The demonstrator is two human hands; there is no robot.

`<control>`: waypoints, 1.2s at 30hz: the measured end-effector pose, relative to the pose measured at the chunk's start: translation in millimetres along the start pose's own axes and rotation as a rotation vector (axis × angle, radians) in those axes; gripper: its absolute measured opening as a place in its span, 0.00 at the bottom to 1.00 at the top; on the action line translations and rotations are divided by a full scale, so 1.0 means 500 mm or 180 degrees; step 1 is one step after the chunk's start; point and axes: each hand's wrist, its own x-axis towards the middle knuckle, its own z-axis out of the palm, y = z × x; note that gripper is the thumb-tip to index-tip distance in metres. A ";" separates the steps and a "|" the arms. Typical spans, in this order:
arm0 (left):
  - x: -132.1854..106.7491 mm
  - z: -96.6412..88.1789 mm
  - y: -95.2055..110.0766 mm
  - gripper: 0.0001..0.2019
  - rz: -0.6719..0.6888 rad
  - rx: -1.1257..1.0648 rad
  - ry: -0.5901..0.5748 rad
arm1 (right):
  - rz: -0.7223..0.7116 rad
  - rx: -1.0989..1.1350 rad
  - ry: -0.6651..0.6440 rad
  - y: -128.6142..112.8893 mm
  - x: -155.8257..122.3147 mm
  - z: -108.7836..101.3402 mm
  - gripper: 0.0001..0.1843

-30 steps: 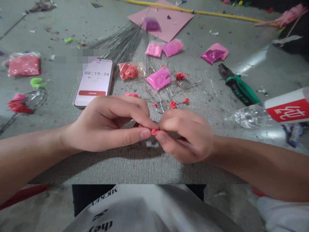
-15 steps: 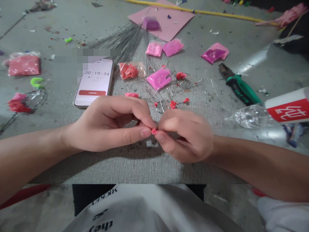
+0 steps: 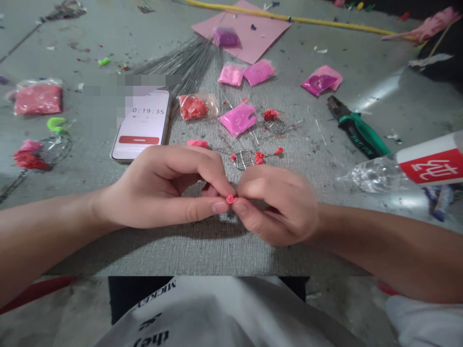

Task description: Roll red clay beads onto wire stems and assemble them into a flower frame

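1 small pink rosette is held above the near part of the table, between the left hand and the right hand. Step in hand, as judged: shaping the rosette. The next move likely calls for light, even pressure. Each thumb and index finger pinches the rosette from its own side; the right hand's other fingers curl inward. Forearms converge from both sides.

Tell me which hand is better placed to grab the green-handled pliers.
Likely the right hand: it's nearer the pliers, which lie on its side. The left hand is farther, though both hands touch the pink rosette.
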 end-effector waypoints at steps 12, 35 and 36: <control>0.000 0.000 0.000 0.07 -0.0042 -0.0119 -0.0019 | -0.0013 0.0138 -0.0005 0.000 0.001 0.002 0.09; -0.003 0.001 0.006 0.04 -0.0039 -0.0046 -0.0013 | 0.0055 0.0103 -0.0230 0.001 -0.002 -0.003 0.22; -0.003 0.001 0.006 0.04 -0.0047 -0.0040 -0.0021 | 0.0063 0.0109 -0.0239 0.001 -0.002 -0.004 0.22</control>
